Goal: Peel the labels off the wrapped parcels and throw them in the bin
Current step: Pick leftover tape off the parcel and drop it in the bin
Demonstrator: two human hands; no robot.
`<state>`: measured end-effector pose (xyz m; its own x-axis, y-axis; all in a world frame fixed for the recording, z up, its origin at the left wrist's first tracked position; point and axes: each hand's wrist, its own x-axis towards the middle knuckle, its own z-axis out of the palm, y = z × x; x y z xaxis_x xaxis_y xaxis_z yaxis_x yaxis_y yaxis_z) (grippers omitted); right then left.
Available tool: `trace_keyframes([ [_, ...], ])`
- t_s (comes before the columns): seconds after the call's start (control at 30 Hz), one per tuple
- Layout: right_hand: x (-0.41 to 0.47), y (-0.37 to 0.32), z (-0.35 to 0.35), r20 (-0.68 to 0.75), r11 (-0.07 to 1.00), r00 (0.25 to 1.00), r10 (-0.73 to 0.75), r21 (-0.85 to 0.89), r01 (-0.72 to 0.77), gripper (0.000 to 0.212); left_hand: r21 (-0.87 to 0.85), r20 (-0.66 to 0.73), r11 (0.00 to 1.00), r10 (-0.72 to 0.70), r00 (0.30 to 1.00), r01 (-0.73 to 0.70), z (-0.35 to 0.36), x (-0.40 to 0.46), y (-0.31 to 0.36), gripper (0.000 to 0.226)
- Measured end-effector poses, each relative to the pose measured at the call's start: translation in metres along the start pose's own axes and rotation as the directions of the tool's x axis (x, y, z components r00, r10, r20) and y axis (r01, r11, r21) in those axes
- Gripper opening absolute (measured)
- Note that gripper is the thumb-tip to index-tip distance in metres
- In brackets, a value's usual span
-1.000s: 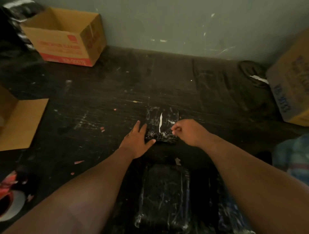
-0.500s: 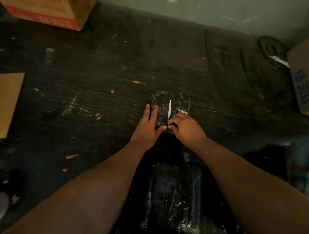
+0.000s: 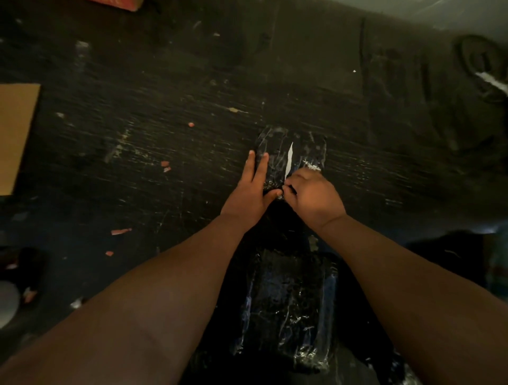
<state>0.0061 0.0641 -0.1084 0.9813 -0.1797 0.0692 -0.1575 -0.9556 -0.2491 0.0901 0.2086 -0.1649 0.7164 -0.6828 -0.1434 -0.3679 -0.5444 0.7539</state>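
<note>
A small parcel (image 3: 299,145) wrapped in shiny black plastic lies on the dark scratched table (image 3: 165,137). A thin white strip of label (image 3: 288,159) stands up from its middle. My left hand (image 3: 251,189) lies flat on the parcel's left side, fingers spread, pressing it down. My right hand (image 3: 313,197) is curled at the parcel's near edge, its fingertips pinched at the foot of the white strip. Whether they grip the strip or the wrap is hard to tell. A larger wrapped parcel (image 3: 288,310) lies close to me between my forearms.
A flat cardboard flap (image 3: 16,132) lies at the left edge. A dark round object with a white scrap (image 3: 483,68) sits at the far right. Small pink and white paper scraps (image 3: 121,231) are scattered over the table. The corner of a cardboard box (image 3: 121,2) shows at the top.
My right hand moved from the parcel's right side to its near edge beside the left thumb. The camera tilted down, so the boxes slid mostly out of view.
</note>
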Motion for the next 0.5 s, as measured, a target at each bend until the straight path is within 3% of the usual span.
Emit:
trace_keyframes([
  [0.13,0.003,-0.001,0.003,0.0,1.0,1.0,0.027,0.014,-0.027,0.021,-0.008,-0.005,1.0,0.002,1.0,-0.002,0.0,0.0,0.0,0.085],
  [0.33,0.003,0.01,-0.007,0.018,0.975,0.998,0.065,0.212,-0.067,0.018,0.001,-0.011,1.0,-0.006,1.0,0.006,-0.001,-0.001,0.002,0.085],
  [0.5,0.01,0.008,-0.01,0.082,0.97,0.987,0.138,0.192,-0.151,0.018,0.019,-0.001,1.0,-0.017,1.0,0.017,-0.002,-0.001,0.003,0.087],
])
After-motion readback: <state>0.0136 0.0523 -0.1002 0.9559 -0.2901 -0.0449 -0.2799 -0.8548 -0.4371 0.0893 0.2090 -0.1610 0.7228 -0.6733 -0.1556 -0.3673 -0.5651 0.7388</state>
